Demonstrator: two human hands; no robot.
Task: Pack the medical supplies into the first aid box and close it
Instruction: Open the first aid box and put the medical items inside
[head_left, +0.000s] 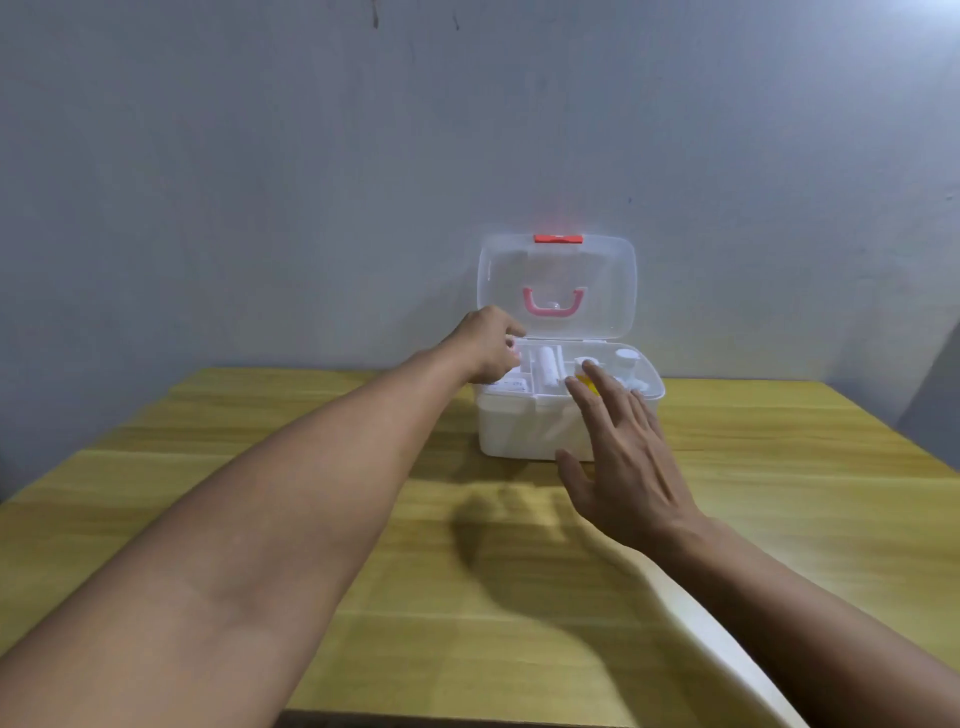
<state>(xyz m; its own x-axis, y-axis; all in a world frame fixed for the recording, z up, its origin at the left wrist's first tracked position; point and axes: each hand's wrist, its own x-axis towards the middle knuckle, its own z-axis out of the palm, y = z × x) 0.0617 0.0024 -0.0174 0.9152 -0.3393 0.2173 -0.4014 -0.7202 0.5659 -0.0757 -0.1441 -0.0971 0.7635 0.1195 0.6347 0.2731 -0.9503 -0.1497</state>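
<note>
Head view, nearest first: the right hand (621, 467) hovers in front of the first aid box (530, 428), palm down, fingers spread and empty, their tips overlapping the box's front rim on the right side. The box itself sits on the wooden table (260, 467), toward the far edge and close to the wall (311, 156). At the box's left rim the left hand (485, 345) is curled with fingertips pressed together, seemingly pinching a small pale item with a pink tint over the left compartment, though blur keeps me from telling what it is. Inside the box lie a white roll (548, 366) in the middle compartment, a yellow-bodied bottle (589, 382) partly behind the right fingers, and a white capped bottle (628, 361) at the right. Behind the box body its translucent lid (592, 270) stands open and upright, with a pink handle (554, 304) at its centre and a red latch (558, 238) on its top edge. Judging by its thin plastic, the box is probably light, stiff and rather slick, so it may slide if pushed; steadying the body with one hand while taking the lid by its top edge near the latch looks the safest hold for closing.
</note>
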